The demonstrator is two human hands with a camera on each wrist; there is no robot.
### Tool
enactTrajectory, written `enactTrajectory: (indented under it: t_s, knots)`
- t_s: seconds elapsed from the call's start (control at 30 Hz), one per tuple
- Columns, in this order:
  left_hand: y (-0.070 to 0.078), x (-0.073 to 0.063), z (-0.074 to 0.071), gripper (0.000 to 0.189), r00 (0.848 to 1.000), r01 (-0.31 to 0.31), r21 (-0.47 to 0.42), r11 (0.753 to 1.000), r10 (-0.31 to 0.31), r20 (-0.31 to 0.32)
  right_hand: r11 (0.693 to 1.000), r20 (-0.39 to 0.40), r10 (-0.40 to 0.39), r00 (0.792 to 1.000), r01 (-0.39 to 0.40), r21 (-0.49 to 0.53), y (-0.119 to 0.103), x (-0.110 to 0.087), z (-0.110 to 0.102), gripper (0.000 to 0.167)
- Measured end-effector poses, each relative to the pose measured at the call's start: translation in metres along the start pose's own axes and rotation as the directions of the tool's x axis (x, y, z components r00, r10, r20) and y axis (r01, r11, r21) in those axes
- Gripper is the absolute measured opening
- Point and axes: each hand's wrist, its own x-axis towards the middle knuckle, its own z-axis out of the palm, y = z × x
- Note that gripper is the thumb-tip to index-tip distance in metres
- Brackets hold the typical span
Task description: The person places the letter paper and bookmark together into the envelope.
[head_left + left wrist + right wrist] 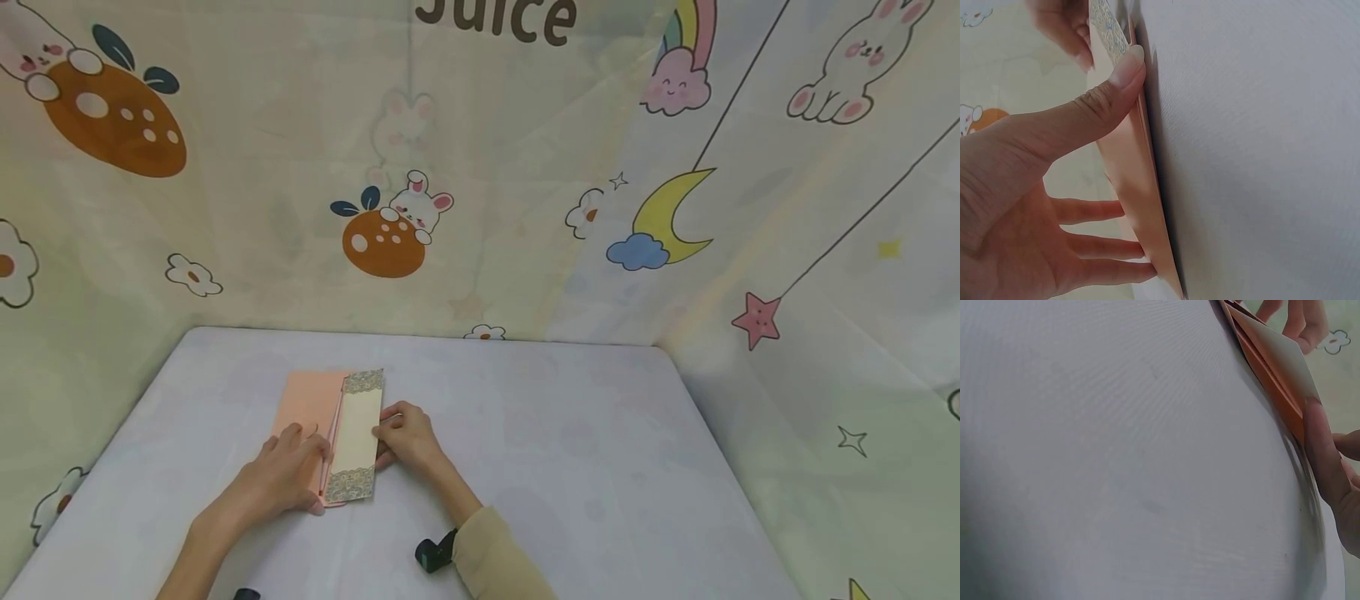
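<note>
A peach-coloured folded paper card (pixel 303 398) lies on the white table. Along its right side a cream flap (pixel 356 429) with floral bands at both ends stands slightly raised, showing a gap beneath it in the right wrist view. My left hand (pixel 281 475) rests on the peach part, fingers straight and spread. Its thumb (pixel 1125 69) presses at the card's near edge, by the floral band. My right hand (pixel 408 437) pinches the flap's outer right edge. One right finger (pixel 1322 444) lies under that edge in the right wrist view.
The white tabletop (pixel 570 450) stretches to the right of the card. Behind it hangs a printed cloth (pixel 510 167) with rabbits, fruit and a moon. A black wrist device (pixel 435 552) sits by the right sleeve, and another dark object (pixel 247 594) shows at the bottom edge.
</note>
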Motion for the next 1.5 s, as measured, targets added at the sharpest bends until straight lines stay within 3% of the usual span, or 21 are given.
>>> enactTrajectory:
  t_s: [0.37, 0.6, 1.1, 1.5]
  knots:
    - [0.001, 0.0, 0.0, 0.067, 1.0, 0.01, 0.005, 1.0, -0.01, 0.0, 1.0, 0.008, 0.007, 1.0, -0.007, 0.01, 0.001, 0.001, 0.008, 0.021]
    - [0.001, 0.0, 0.0, 0.064, 1.0, 0.002, 0.002, 1.0, -0.002, 0.004, 0.998, 0.012, -0.021, 1.0, 0.021, -0.066, 0.003, 0.002, 0.01, 0.019]
    - [0.001, -0.001, 0.0, 0.065, 1.0, 0.0, 0.009, 1.0, 0.0, 0.01, 1.0, 0.018, -0.019, 1.0, 0.019, -0.015, 0.004, 0.005, 0.019, 0.023]
    - [0.001, -0.001, 0.0, 0.065, 1.0, -0.008, 0.018, 1.0, 0.007, 0.009, 0.997, 0.033, -0.005, 0.999, 0.007, -0.081, 0.001, 0.003, 0.025, 0.031]
